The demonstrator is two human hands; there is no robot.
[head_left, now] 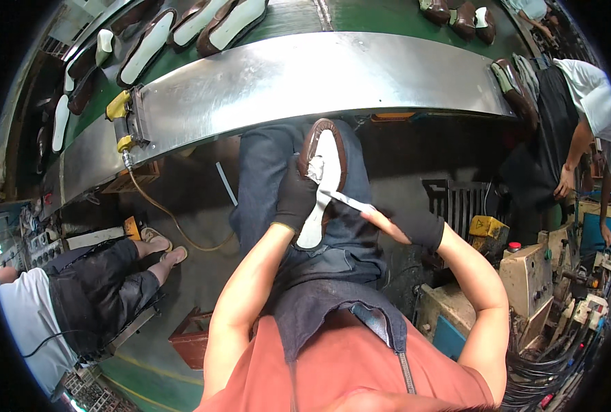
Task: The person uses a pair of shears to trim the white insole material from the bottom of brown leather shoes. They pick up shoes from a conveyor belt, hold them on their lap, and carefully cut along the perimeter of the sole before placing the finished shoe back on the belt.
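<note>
A brown shoe (343,154) lies sole-up over my lap, its white insole board (312,230) facing me. My left hand (296,196), in a dark glove with bare fingertips, is closed around the shoe's left side. A crumpled white wad (315,169) sits on the sole beside the left fingers. My right hand (413,225), gloved the same way, pinches a slim, pale, strip-like piece (351,201). Its far end touches the middle of the sole; whether it is a blade or a strip I cannot tell.
Ahead runs a metal ledge (319,69) along a green conveyor (298,15) carrying several brown shoes (233,26). A yellow stapler-like air tool (121,120) hangs at left on a hose (156,209). Co-workers sit at left (99,295) and stand at right (559,117). Machinery (525,278) stands right.
</note>
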